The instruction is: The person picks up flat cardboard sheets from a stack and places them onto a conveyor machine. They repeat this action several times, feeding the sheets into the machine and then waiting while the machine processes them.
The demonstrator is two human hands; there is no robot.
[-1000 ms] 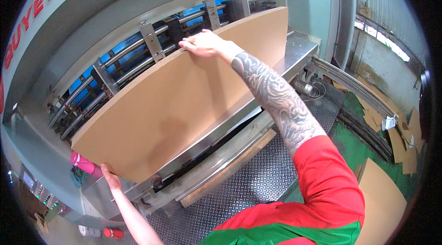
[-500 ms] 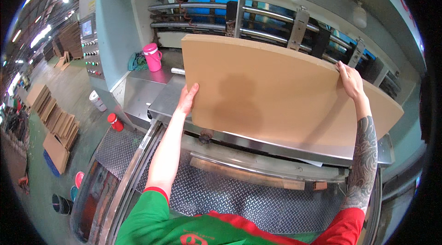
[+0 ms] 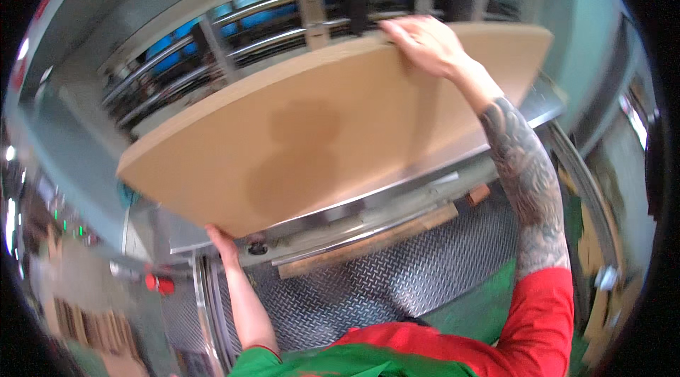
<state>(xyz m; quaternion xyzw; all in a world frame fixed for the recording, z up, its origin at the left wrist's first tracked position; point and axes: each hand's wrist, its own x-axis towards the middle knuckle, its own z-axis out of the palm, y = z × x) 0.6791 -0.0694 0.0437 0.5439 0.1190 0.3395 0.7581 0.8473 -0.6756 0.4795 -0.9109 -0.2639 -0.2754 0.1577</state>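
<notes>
The large flat brown cardboard sheet [image 3: 304, 143] lies lengthwise across the grey machine's feed table [image 3: 397, 196]; left hand [image 3: 225, 244] cups its near edge, right hand [image 3: 425, 44] clasps its far edge.

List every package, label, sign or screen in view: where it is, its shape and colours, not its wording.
Sign: red lettering on the grey machine housing, upper left, blurred.
Packaging stock: flat brown cardboard sheet, centre, in both hands.
Cardboard pieces: brown stack, lower left floor.
No screen can be made out.
</notes>
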